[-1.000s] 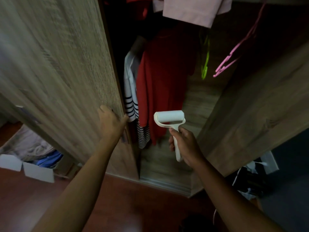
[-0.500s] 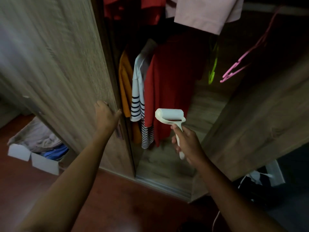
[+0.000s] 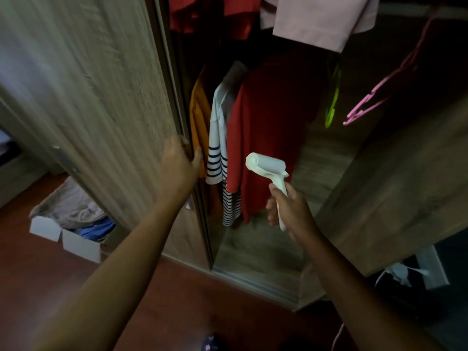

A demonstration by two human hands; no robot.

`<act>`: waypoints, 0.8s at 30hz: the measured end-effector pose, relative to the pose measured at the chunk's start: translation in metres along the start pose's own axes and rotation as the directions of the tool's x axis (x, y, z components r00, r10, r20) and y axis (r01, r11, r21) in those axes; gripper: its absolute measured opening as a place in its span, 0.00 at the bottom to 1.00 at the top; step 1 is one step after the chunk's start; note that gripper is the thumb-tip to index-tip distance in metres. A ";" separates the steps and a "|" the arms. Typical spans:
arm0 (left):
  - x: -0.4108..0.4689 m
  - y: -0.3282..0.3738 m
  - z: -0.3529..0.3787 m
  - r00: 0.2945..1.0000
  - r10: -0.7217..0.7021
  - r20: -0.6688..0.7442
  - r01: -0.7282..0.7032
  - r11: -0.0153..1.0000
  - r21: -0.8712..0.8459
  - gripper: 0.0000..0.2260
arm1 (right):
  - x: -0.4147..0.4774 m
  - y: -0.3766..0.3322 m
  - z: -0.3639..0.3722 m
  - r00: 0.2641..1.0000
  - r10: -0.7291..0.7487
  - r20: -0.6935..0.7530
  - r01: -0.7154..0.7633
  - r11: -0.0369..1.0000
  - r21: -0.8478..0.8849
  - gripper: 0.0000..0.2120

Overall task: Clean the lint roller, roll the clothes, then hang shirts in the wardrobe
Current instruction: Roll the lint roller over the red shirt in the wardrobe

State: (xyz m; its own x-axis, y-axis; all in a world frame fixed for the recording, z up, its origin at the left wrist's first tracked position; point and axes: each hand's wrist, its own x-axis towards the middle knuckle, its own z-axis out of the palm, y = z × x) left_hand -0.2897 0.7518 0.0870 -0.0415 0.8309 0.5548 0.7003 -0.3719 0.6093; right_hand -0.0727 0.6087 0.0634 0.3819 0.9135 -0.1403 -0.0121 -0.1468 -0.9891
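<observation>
Before an open wardrobe [image 3: 253,249], looking down. Two hands up at its opening.

Up against the leading edge of the left door [image 3: 88,97]: the left hand [image 3: 177,163], fingers [image 3: 177,143] on the door face, thumb out past the edge in front of the orange shirt [image 3: 198,117]. Blurred, so cannot tell whether grasping the door or merely pushing it.

Clenched round the handle of one white lint roller [image 3: 266,165]: the right hand [image 3: 291,211]. Roller held in the air, roll end uppermost and tilted, in front of the lower part of the red shirt [image 3: 266,127]. Contact with the cloth not to be made out.

Counted on the rail, side by side from the left: three shirts, namely the orange shirt, a white striped shirt [image 3: 217,138] and the red shirt. Higher up, two more pieces: red cloth [image 3: 215,13] and a pale pink garment [image 3: 316,19]. To the right of the shirts, two hangers: one green hanger [image 3: 333,102], one pink hanger [image 3: 367,105].

Covering the left part of the wardrobe: the left door, also hiding part of one cardboard box [image 3: 76,241] of folded clothes on the reddish floor [image 3: 177,300]. Angled across the right side: a second wooden panel [image 3: 405,186]. Low at the right, a dark heap with white scraps [image 3: 405,274], too dim to name.
</observation>
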 end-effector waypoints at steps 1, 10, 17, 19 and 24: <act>0.004 0.013 0.002 0.998 0.060 0.004 -0.060 0.995 -0.077 0.10 | 0.003 -0.002 0.001 1.000 -0.013 -0.009 0.013 1.000 0.002 0.09; 0.041 0.041 0.068 0.870 0.136 0.474 -0.040 0.977 -0.209 0.23 | 0.044 -0.031 0.011 0.986 -0.018 -0.163 0.033 0.995 0.094 0.05; 0.032 0.039 0.064 0.701 -0.309 0.642 0.678 0.568 -0.467 0.06 | 0.097 -0.051 0.009 0.958 -0.241 -0.158 0.236 0.970 -0.047 0.07; 0.030 0.034 0.060 0.653 -0.387 0.651 0.751 0.444 -0.488 0.08 | 0.112 -0.056 0.009 0.947 -0.276 -0.167 0.268 0.961 -0.071 0.09; 0.034 0.041 0.058 0.663 -0.464 0.587 0.743 0.317 -0.589 0.04 | 0.139 -0.053 0.011 0.929 -0.349 -0.121 0.336 0.935 -0.115 0.11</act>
State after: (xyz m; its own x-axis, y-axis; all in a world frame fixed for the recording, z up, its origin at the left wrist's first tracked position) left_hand -0.2209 0.7888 0.0979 0.0654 0.9668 -0.2472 -0.2289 0.2556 0.9393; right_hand -0.0295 0.7475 0.0954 0.4711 0.8541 0.2204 0.2237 0.1260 -0.9665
